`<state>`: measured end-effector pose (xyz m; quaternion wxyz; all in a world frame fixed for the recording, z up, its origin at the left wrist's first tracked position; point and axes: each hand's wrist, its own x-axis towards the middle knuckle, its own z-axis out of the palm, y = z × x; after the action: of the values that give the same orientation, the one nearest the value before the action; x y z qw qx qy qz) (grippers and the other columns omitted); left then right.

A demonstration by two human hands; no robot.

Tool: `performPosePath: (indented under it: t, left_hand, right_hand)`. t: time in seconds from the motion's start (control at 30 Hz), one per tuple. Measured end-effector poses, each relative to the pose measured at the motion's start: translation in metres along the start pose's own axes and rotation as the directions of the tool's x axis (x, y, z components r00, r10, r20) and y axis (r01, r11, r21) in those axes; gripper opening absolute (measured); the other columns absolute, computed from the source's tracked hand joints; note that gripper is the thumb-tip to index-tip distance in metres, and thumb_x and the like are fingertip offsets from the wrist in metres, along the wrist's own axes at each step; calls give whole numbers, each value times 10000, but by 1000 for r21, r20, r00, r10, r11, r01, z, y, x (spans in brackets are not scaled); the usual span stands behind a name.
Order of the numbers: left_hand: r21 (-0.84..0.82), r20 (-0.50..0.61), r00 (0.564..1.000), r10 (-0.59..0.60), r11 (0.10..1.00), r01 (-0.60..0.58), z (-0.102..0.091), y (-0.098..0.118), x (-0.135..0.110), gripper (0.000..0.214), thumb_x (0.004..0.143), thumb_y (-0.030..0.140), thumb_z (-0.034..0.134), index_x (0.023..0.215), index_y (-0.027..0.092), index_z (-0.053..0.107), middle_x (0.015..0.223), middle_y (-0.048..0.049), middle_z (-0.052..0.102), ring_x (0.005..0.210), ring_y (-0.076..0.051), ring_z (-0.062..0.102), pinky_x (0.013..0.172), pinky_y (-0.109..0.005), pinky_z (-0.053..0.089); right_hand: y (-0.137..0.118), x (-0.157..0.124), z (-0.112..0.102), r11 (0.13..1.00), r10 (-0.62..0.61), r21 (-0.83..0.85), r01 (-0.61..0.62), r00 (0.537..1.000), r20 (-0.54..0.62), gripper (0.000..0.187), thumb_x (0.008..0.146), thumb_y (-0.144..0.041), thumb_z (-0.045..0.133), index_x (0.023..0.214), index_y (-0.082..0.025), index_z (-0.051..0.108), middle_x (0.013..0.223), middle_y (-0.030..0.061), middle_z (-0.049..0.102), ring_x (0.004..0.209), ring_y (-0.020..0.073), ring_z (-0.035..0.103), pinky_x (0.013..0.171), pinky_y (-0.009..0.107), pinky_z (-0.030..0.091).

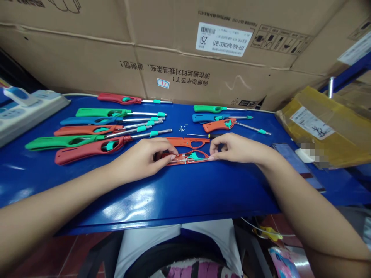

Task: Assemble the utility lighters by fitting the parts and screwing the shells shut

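Work on opened orange lighter shell (188, 157) (inner parts exposed): left hand (145, 156), right hand (236, 148) pinching its ends; gentle fingertips needed.

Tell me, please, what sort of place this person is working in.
Probably a small assembly or repair bench in a stockroom: the left hand and right hand hold an opened orange lighter on a blue table, whole lighters lie in rows beside it, and shipping cartons stand behind.

A glossy blue tabletop (185, 193) is reflecting overhead light in pale patches. Large brown corrugated cardboard cartons (87, 50) are standing stacked along its rear edge, filling the view behind. Reddish floor tiles (84, 251) are showing beneath the front edge.
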<state>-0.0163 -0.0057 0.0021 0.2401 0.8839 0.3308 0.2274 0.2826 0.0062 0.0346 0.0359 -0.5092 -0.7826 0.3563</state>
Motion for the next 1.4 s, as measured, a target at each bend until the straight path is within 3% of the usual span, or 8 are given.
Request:
performPosePath:
  t: [0.33, 0.5, 0.63, 0.83, 1.0, 1.1, 1.23, 1.4]
  left_hand:
    - [-131, 126, 991, -44, 990, 61, -11, -11, 5, 268, 961, 314, 577, 1144, 171, 711, 1056, -57, 730, 612, -77, 560, 535, -193, 438]
    - [-131, 106, 994, -12, 991, 26, -10, -10, 4, 249, 973, 330, 595, 1118, 176, 728, 1027, -50, 724, 655, -88, 580, 581, -202, 463]
    - [-110, 58, 998, 13, 994, -6, -6, -10, 2, 244, 988, 339, 594, 1119, 187, 733, 1053, -52, 719, 702, -105, 621, 572, -206, 471]
    - [187, -150, 973, 172, 972, -143, -6, -10, 1, 264, 1007, 261, 554, 1202, 170, 709, 1173, -95, 692, 1083, -220, 643, 923, -349, 527]
    - [424, -231, 919, 319, 883, -200, -12, -11, 2, 365, 980, 254, 639, 1340, 196, 643, 1320, -124, 661, 1214, -286, 601, 1032, -454, 474]
    - [458, -198, 908, 369, 854, -247, -13, -10, 1, 377, 970, 292, 681, 1330, 185, 644, 1317, -128, 683, 1202, -287, 617, 1033, -455, 485]
    - [403, -143, 922, 361, 872, -279, -10, -8, -2, 334, 974, 323, 682, 1258, 149, 678, 1172, -115, 742, 1059, -247, 665, 950, -402, 544]
    - [341, -74, 939, 335, 894, -292, -13, -8, -4, 321, 967, 334, 688, 1187, 100, 699, 1069, -110, 759, 941, -212, 710, 856, -333, 571]
  right_hand:
    - [-7, -7, 2, 988, -126, -95, 119, 990, -68, 178, 892, -333, 685, 867, -157, 693, 795, 21, 670, 642, 124, 535, 620, 265, 415]
    - [-2, 1, 9, 900, -384, -333, 281, 874, -298, 186, 978, -211, 553, 1026, -184, 730, 1006, 86, 687, 957, 218, 641, 818, 338, 487]
    - [9, 9, 17, 867, -407, -416, 273, 871, -275, 156, 956, -238, 642, 1068, -229, 750, 1138, 87, 656, 1047, 249, 636, 890, 381, 504]
    - [12, 10, 20, 831, -507, -420, 365, 808, -299, 81, 984, -240, 602, 932, -203, 651, 1041, 85, 652, 1040, 251, 614, 927, 413, 499]
    - [1, 7, 23, 895, -442, -206, 397, 716, -540, 102, 992, -260, 569, 906, -208, 586, 940, 63, 648, 860, 201, 616, 786, 363, 515]
    - [-2, 7, 28, 924, -200, 151, 351, 781, -592, 146, 964, -334, 613, 887, -213, 589, 888, 40, 659, 762, 177, 658, 708, 337, 541]
    - [-2, 9, 34, 820, 22, 526, 225, 906, -423, 252, 901, -440, 683, 903, -202, 600, 877, 48, 688, 692, 186, 710, 660, 346, 581]
    - [-1, 8, 37, 866, -92, 430, 253, 928, -361, 373, 851, -422, 748, 1135, -199, 655, 976, 58, 715, 796, 189, 700, 729, 352, 584]
